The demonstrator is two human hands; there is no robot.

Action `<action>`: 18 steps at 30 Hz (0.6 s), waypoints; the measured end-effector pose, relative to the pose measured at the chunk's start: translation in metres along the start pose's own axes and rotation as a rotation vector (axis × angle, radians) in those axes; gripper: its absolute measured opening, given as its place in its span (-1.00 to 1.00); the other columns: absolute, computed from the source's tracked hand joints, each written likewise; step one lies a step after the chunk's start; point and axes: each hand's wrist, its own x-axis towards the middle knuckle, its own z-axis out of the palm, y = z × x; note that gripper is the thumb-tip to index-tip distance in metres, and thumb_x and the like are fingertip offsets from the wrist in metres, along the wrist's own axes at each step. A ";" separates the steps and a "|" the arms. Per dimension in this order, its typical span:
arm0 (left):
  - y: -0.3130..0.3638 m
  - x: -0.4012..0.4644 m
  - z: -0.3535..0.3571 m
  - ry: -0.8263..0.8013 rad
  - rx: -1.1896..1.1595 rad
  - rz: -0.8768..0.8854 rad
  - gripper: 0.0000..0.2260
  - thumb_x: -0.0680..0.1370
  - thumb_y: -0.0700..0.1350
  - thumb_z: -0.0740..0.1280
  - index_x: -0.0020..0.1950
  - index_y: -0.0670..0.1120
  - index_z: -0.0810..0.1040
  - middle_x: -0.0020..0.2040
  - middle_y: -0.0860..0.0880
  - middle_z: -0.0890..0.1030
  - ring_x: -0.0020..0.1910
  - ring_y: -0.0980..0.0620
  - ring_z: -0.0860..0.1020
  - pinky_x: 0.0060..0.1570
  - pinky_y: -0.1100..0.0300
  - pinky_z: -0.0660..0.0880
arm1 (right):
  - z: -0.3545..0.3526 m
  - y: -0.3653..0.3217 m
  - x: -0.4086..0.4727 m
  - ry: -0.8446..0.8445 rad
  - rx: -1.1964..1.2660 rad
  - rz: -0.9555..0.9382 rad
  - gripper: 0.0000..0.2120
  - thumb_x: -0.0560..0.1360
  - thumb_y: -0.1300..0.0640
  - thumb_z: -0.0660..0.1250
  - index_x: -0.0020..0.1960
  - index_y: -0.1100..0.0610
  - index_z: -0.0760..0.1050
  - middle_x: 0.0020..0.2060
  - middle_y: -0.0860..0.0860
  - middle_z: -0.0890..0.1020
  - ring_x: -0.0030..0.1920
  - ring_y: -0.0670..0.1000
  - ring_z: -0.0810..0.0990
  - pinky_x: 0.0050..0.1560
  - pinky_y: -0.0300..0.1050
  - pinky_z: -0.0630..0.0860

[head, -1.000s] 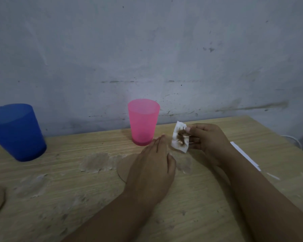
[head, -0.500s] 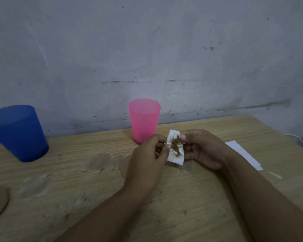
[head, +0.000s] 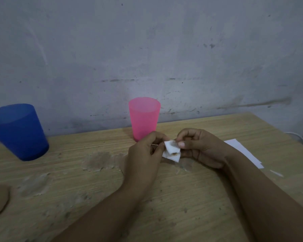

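— Where is the stained paper scrap (head: 171, 150)?
— Just above the bench (head: 199, 198), in front of the pink cup (head: 144, 117). The fingers of the left hand (head: 143, 154) and right hand (head: 199, 149) both pinch it.
— Any advice?
— Fold the stains inward, I'd say, pinching lightly near the edges.

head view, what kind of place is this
Likely a plain home room used for craft: a worn wooden table against a bare scuffed wall, a pink cup, a blue cup and white paper sheets.
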 end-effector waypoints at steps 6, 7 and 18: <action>0.003 0.000 -0.001 0.010 -0.010 -0.010 -0.76 0.49 -0.29 0.32 -0.13 0.06 0.61 -0.21 0.22 0.65 -0.22 0.27 0.61 -0.23 0.36 0.49 | 0.002 0.002 0.004 0.011 -0.051 0.008 -0.86 0.33 0.28 0.41 -0.11 0.21 0.60 -0.18 0.14 0.67 -0.14 0.04 0.66 -0.12 -0.13 0.62; 0.003 0.000 0.000 0.012 -0.010 -0.019 -0.77 0.50 -0.27 0.33 -0.13 0.08 0.61 -0.20 0.24 0.65 -0.22 0.28 0.60 -0.25 0.37 0.49 | 0.003 0.003 0.004 0.016 -0.069 0.003 -0.89 0.31 0.28 0.41 -0.16 0.22 0.60 -0.23 0.13 0.68 -0.19 0.03 0.66 -0.15 -0.15 0.62; 0.004 0.000 0.003 -0.049 -0.058 -0.092 -0.82 0.42 -0.16 0.48 0.00 -0.02 0.62 -0.19 0.05 0.68 -0.20 0.12 0.65 -0.13 0.12 0.61 | 0.005 0.006 0.007 0.086 -0.065 -0.101 -0.93 0.30 0.31 0.42 -0.23 0.23 0.56 -0.33 0.13 0.64 -0.29 0.05 0.63 -0.20 -0.13 0.62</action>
